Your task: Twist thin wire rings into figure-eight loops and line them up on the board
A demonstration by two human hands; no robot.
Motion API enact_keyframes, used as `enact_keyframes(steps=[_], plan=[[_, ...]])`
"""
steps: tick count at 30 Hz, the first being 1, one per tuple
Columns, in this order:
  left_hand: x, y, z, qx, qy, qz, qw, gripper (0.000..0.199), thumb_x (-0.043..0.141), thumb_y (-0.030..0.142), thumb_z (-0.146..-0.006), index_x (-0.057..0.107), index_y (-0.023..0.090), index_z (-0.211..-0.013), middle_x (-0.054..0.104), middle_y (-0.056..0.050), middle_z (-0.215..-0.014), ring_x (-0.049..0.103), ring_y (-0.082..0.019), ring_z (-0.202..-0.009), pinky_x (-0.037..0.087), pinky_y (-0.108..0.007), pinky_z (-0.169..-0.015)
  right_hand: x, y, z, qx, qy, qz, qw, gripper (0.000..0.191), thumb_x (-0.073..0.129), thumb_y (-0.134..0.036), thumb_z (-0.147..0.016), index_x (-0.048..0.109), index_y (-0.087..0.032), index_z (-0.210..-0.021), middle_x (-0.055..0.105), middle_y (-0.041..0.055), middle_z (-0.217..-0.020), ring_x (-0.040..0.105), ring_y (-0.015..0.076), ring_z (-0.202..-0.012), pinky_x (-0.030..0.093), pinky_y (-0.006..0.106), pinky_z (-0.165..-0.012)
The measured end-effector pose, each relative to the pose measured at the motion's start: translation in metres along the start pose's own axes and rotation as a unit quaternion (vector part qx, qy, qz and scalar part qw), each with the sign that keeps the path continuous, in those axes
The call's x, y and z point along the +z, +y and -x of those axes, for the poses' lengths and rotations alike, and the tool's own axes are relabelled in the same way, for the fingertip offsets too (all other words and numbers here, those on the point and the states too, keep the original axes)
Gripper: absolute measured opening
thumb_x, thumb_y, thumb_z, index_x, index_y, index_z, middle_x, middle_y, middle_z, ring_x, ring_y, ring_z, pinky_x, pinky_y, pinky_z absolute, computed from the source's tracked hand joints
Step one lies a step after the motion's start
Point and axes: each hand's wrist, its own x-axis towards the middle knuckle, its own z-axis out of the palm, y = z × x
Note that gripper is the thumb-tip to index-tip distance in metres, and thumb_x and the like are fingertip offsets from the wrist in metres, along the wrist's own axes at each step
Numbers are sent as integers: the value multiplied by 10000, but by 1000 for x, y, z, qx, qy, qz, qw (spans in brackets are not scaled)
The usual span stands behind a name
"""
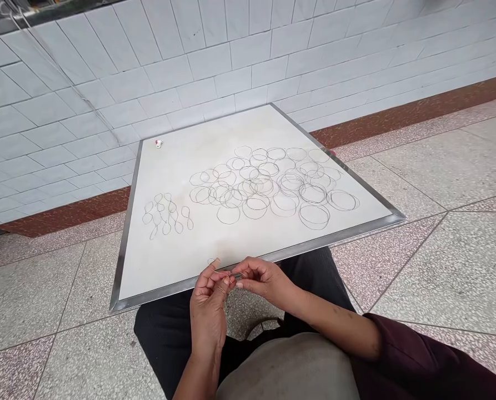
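My left hand (209, 305) pinches a thin wire loop (219, 271) between thumb and fingers, just over the near edge of the white board. From the right, my right hand (270, 284) closes thumb and fingertips on the same wire. A small dark green piece (236, 275) shows between the two hands; its kind is too small to tell. Part of the loop curls up beyond my left fingertips. Several wires twisted into figure eights (167, 215) lie at the board's left, and many overlapping round wire rings (256, 206) spread over its middle and right.
The white board (189, 244) has a metal-edged rim and stands over my knees. A small white and red object (159, 144) sits near its far left corner. Behind is a white tiled wall (231, 55); speckled floor tiles (460, 266) surround the board.
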Motion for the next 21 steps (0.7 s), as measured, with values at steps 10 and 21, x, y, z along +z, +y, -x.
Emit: enact_keyframes(steps=[10,21], plan=[[-5,2,0,-16,-24,-33,999,543,818,228,-671,623,172,-1175,667,20,-762,627,-119,-689,505,-285,-747,-13,-5,-2,11,6,98,995,233,688,-393,-833,726,-210,-972,652,32,-876,577,161,-804,436,293,-714],[-6,8,5,-155,-113,-57,980,671,829,209,-682,565,179,-1298,703,-11,-824,656,-130,-699,511,-295,-772,-26,-1,-4,156,-140,-115,971,341,774,-339,-779,717,-176,-1073,700,29,-867,610,135,-771,380,260,-680]])
